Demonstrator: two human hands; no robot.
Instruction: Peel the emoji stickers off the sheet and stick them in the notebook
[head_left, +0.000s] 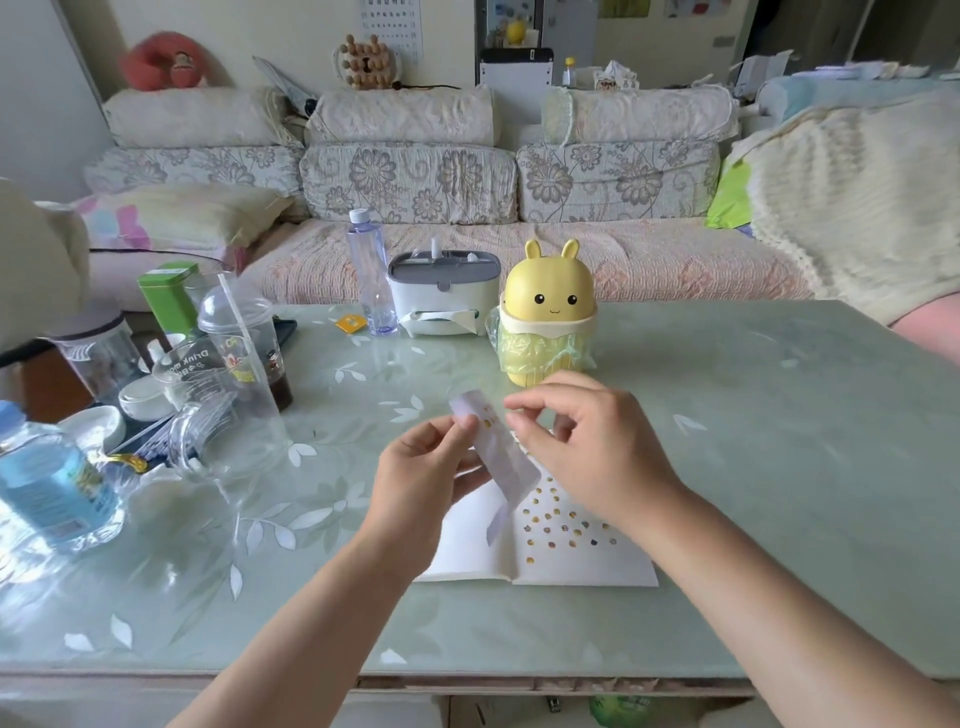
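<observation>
Pinching the sticker sheet between thumb and fingers, the left hand is holding it above the open notebook, which is lying on a pale green, leaf-patterned table. The right hand is curling its fingertips beside the sheet's top; whether they are pinching a sticker is unclear. A yellow rabbit bin, a tissue box and a floral sofa are sitting behind.

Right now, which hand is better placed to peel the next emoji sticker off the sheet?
Right. The left hand grips the sticker sheet, steadying it. The right hand has its curled fingers beside the stickers near the sheet's top, above the open notebook.
</observation>
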